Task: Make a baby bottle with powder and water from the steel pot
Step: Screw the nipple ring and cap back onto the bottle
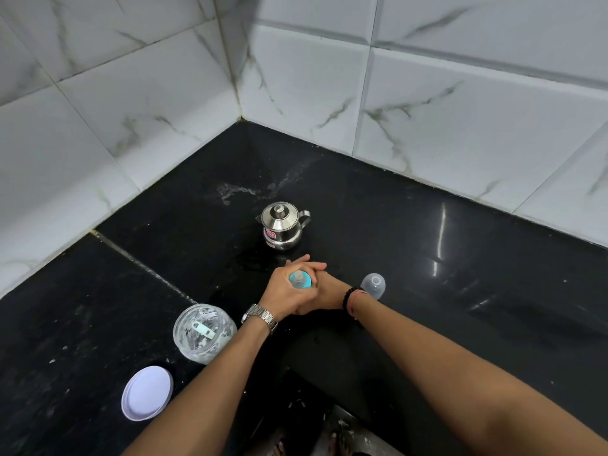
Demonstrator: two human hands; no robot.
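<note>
Mixing seems to be the step in hand, judged from how the small baby bottle with a turquoise screw ring and clear teat (pixel 299 280) is pressed upright between the two palms.

Nearest to the viewer, well in front of the bottle and to its left, a round white plastic lid (pixel 147 392) is laid flat on the black stone counter (pixel 460 291). Between this lid and the bottle, a clear round jar with white powder on its walls and a pale scoop inside (pixel 204 332) is left open.

The bottle is enclosed by the left hand (pixel 285 291), which has a steel watch on the wrist, and by the right hand (pixel 324 292), which has dark beads on the wrist; the fingers are crossed behind the teat. Just to the right of the bottle, a clear dome-shaped cap (pixel 373 284) is standing. Behind the bottle, the small shiny steel pot with lid and handle (pixel 282 227) is placed, with a wet patch beyond it.

For a good result, the bottle should be rolled between the palms and kept upright, so that few bubbles are made. The ring should be checked for tightness first, since liquid could be pressed out. The powder jar should be closed afterwards.
</note>
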